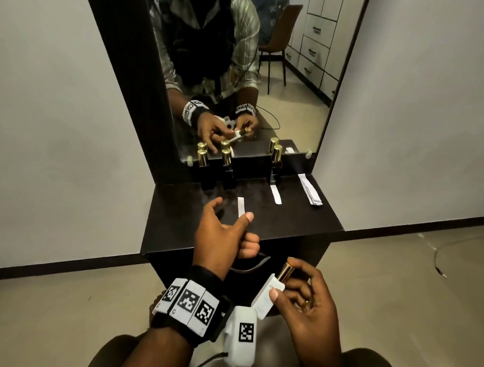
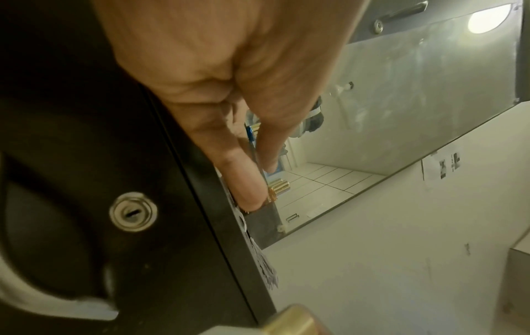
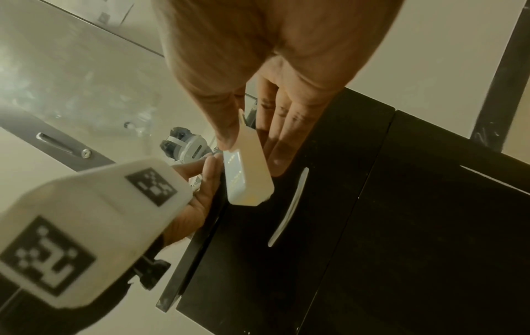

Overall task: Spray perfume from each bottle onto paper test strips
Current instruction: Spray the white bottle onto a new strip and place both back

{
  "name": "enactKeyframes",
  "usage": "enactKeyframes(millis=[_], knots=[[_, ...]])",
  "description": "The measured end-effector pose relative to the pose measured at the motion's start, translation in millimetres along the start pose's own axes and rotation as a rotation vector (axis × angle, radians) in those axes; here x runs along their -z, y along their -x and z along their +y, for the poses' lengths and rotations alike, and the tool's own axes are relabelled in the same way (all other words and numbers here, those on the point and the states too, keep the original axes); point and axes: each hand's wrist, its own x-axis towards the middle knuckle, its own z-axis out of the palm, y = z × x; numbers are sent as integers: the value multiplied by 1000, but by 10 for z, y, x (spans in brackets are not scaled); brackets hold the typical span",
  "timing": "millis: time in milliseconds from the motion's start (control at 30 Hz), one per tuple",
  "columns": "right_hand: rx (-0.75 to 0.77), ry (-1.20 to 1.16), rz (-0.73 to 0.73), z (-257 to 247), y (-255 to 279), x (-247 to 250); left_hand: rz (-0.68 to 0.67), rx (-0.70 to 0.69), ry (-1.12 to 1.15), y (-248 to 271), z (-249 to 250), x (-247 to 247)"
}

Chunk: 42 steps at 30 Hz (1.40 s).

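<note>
My right hand (image 1: 286,283) grips a white perfume bottle (image 1: 267,295) with a gold cap (image 1: 285,272), tilted, in front of and below the dark table (image 1: 179,225). The right wrist view shows the thumb and fingers around the white bottle (image 3: 248,174). My left hand (image 1: 230,220) hovers over the table's front edge, index finger and thumb stretched out, other fingers curled, holding nothing. Just beyond it lies a paper strip (image 1: 241,207); a second strip (image 1: 276,194) lies further right. Three dark bottles with gold caps (image 1: 203,168) (image 1: 227,166) (image 1: 276,165) stand at the mirror.
A stack of paper strips (image 1: 310,190) lies at the table's back right. The mirror (image 1: 239,59) rises behind the bottles. Below the tabletop is a drawer front with a lock (image 2: 133,212) and a curved handle (image 3: 289,206). A cable (image 1: 438,261) lies on the floor at right.
</note>
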Motion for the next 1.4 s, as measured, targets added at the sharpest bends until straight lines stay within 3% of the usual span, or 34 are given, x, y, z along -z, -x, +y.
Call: enactKeyframes(millis=[100,200,333,500,667,767,967,1167,1400], knots=[[59,7,-10,-142,-8,-29,-112,-133,-97,233,-64,210],[154,68,-88,-347,-30,-106,-272,-309,-363,517,-222,450],[283,128,-159,-526,-90,-271,-392,-253,-326,682,-320,620],[381,340,-202,-569,-224,-374,-277,-227,-234,666,-343,756],[475,1013,-117,-453,-626,-404,-135,-206,-157,625,-396,864],[469,1224,-147,-412,-697,-425,-97,-189,-116,597,-461,911],[420,1282,-156,-498,-845,-403,-86,-165,-99,587,-549,925],[266,1357,-259,-614,-1101,-341,-95,-118,-96,596,-594,918],[260,1419,-280,-630,-1215,-337,-112,-65,-30,598,-579,896]])
